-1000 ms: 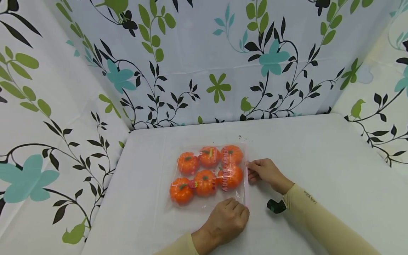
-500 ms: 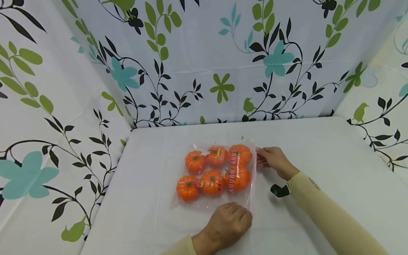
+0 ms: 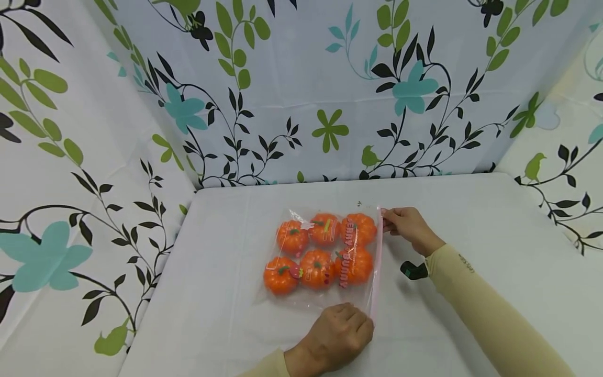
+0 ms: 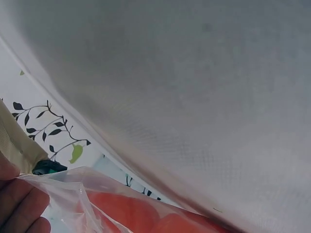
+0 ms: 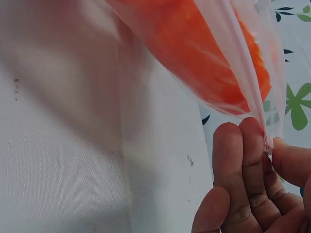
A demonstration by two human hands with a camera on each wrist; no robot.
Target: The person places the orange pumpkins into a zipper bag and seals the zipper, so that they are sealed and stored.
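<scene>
A clear plastic zip bag (image 3: 301,301) lies on the white table, its print in pink letters. Inside are several small orange pumpkins (image 3: 317,268) in two rows. Along the bag's right edge runs a pink zip strip (image 3: 378,256). My left hand (image 3: 333,335) pinches the near corner of that edge; in the left wrist view, thumb and fingers (image 4: 22,206) meet on the clear film (image 4: 63,189). With thumb and fingertips, my right hand (image 3: 411,229) holds the far corner, and the right wrist view shows the zip's end (image 5: 268,141) between them.
The white table (image 3: 471,225) ends at a patterned curtain (image 3: 282,68) behind, with more patterned cloth on both sides. A small black device (image 3: 413,270) sits at the right wrist. Small dark specks (image 3: 359,203) mark the table beyond the bag.
My right hand has moved right and away from me, drawing the bag rightward so its zip edge stands straighter. My left hand has shifted only slightly, still holding the near corner.
</scene>
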